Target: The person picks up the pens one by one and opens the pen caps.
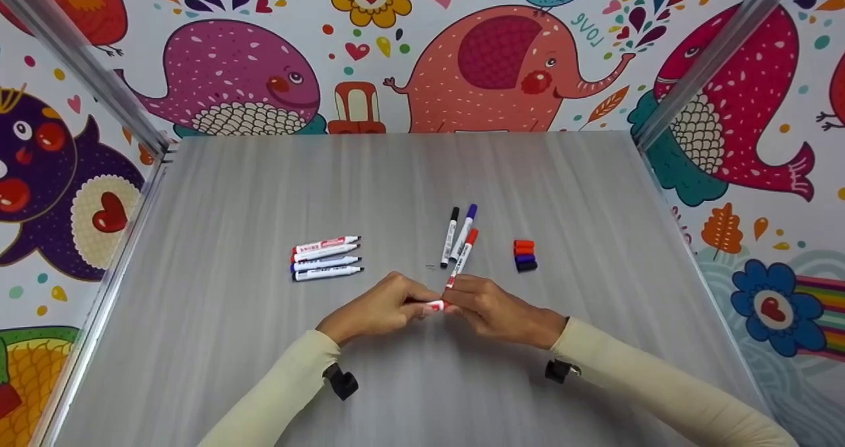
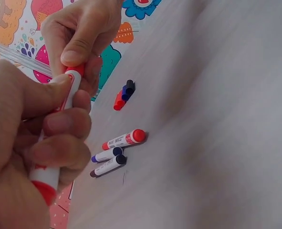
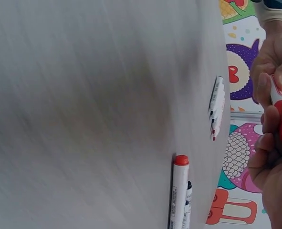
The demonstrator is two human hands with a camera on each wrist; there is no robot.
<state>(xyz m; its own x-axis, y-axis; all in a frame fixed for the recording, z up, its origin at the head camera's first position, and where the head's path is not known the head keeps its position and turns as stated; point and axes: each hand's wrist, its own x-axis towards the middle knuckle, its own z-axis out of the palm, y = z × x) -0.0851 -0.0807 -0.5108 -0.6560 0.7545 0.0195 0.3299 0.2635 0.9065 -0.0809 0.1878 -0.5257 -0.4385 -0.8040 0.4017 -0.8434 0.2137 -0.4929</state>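
Observation:
In the head view, both hands meet near the table's middle. My left hand (image 1: 377, 308) grips the white barrel of a red marker (image 2: 46, 175), fingers curled round it in the left wrist view. At the marker's other end, my right hand (image 1: 496, 308) pinches the red cap (image 3: 281, 119) between thumb and fingers. The cap sits at the barrel's end, partly hidden by the fingertips. Just beyond the hands lie a capped red marker (image 1: 464, 255), a blue marker (image 1: 465, 229) and a black marker (image 1: 450, 236), side by side.
Several uncapped markers (image 1: 328, 273) lie in a stacked row at the left, dark tips pointing right. Loose red caps (image 1: 524, 244), a blue cap (image 1: 525, 259) and a black cap (image 1: 527, 267) are lined up at the right. Patterned walls and metal posts (image 1: 719, 57) border the grey table (image 1: 264, 189).

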